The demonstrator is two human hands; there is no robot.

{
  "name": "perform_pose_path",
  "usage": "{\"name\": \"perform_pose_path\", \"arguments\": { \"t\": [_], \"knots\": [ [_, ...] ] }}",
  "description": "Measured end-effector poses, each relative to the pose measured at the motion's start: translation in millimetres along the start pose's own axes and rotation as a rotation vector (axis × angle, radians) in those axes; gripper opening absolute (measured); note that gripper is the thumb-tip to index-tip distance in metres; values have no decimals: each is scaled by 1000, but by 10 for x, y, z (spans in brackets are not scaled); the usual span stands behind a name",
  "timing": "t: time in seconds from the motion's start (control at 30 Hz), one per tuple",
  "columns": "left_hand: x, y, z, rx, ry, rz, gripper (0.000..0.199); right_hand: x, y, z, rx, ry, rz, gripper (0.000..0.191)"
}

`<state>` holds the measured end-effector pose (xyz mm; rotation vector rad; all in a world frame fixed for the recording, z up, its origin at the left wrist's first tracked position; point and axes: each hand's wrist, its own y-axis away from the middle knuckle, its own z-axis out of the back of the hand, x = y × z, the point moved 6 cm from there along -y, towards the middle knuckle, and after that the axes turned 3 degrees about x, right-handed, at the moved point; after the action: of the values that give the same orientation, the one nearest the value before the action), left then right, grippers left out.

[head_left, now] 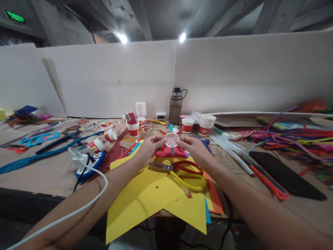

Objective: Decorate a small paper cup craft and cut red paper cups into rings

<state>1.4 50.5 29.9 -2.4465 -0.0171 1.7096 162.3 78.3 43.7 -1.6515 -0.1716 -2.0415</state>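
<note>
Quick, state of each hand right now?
Left hand: closed, holding the left edge of the round white paper piece with red linework.
Right hand: closed, holding the same piece's right edge.

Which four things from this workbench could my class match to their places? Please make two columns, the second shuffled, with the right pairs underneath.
Things:
1. patterned disc
2. scissors
3. bottle
4. orange-red cutter

Places:
A. upright, in front of the white panel
B. beside the flat black object
C. between the left hand and the right hand
D. lying on the yellow paper

Right pairs: 1-C, 2-D, 3-A, 4-B
</note>
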Motion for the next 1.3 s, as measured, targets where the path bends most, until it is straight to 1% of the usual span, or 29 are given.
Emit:
{"name": "perform_pose_path", "arguments": {
  "t": [0.13,0.2,0.27,0.33,0.4,0.47,0.57,0.7,0.8,0.87,0.97,1.07,1.1,1.17,1.3],
  "knots": [
    [-40,-23,25,10,-98,-77,28,57,11,18,-33,75,34,34],
    [-55,-38,46,9,-141,-117,29,80,12,12,-26,92,45,33],
    [-55,-51,72,-1,-148,-129,29,89,5,-2,-3,69,52,31],
    [-43,-62,102,-19,-125,-116,30,79,-8,4,-4,33,47,33],
    [-22,-70,133,-45,-85,-83,31,48,-24,44,-46,20,29,35],
    [2,-73,158,-73,-41,-45,31,10,-38,92,-93,29,10,36],
    [16,-71,161,-90,-1,-18,31,-12,-47,122,-115,57,10,34],
    [-12,-67,141,-106,-17,-47,31,32,-26,109,-113,95,26,31],
    [-28,-69,165,-134,-55,-69,31,59,-14,121,-129,114,22,30],
    [-40,-79,198,-147,-73,-70,31,74,-20,169,-160,119,31,30],
    [-77,-128,265,-181,-100,-43,33,85,-44,311,-244,94,29,31],
    [-121,-262,302,-228,-173,23,35,90,-71,466,-321,57,21,31],
    [-134,-333,289,-227,-207,41,35,91,-79,506,-338,54,22,31],
    [-130,-506,259,-248,-308,100,33,88,-91,559,-358,59,29,31],
    [-60,-922,158,-280,-404,133,23,77,-102,575,-347,58,56,32]
  ]
}}
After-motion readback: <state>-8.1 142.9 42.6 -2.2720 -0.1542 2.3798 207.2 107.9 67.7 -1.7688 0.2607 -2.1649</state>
